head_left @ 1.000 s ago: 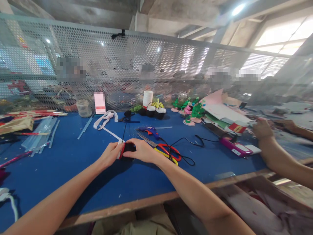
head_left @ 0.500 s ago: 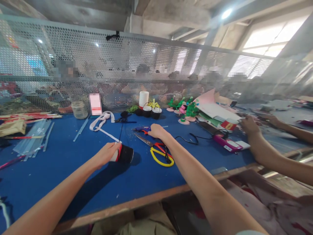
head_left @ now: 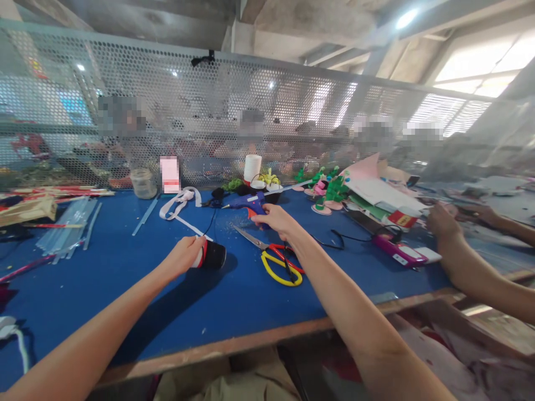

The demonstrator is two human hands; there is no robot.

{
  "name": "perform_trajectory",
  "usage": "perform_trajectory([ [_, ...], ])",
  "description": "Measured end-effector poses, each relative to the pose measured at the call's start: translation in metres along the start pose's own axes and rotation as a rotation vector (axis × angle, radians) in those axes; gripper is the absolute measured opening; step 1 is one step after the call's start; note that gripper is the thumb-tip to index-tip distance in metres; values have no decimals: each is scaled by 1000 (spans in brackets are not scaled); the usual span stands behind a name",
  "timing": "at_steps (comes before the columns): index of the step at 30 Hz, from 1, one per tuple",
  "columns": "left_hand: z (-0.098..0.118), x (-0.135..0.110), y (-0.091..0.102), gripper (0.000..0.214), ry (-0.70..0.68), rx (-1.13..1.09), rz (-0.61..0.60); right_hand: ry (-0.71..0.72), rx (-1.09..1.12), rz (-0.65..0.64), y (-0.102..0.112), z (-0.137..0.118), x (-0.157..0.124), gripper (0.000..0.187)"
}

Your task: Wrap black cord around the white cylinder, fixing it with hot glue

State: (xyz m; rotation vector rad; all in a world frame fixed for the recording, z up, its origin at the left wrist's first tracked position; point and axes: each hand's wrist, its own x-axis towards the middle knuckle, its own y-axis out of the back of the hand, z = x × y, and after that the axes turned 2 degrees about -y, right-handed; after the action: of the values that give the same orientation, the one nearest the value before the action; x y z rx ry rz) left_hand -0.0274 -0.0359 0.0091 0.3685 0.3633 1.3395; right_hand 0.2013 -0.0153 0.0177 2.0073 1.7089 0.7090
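My left hand grips a small cup, black on its right part with a red band and white beside my fingers. The cup is tipped on its side above the blue table, and a white ribbon runs from it to a loose heap behind. In my right hand is a blue hot glue gun with an orange trigger, its nozzle pointing left and a clear glue stick standing out of its back. Below that hand lie scissors with yellow and red handles, blades partly apart.
Clear glue sticks and a glass jar lie to the left. At the back stand a white spool and green cactus-like ornaments. A purple power strip sits near a co-worker's hand. A perforated metal screen borders the table.
My right hand has lifted the glue gun off the table, its back end now raised with the glue stick. My left hand still holds the cup, turned slightly. The view has shifted a little left.
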Motion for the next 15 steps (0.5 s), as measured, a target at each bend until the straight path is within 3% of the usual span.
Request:
perform_trajectory([
  [5,6,-1,3,27,113,-86,-17,73,287,-162,-4,-24,-32,14],
  [10,2,2,3,24,140,-129,2,205,162,-73,-16,-21,-47,14],
  [15,-2,3,2,28,55,-58,5,141,451,-50,-9,-25,-55,17],
])
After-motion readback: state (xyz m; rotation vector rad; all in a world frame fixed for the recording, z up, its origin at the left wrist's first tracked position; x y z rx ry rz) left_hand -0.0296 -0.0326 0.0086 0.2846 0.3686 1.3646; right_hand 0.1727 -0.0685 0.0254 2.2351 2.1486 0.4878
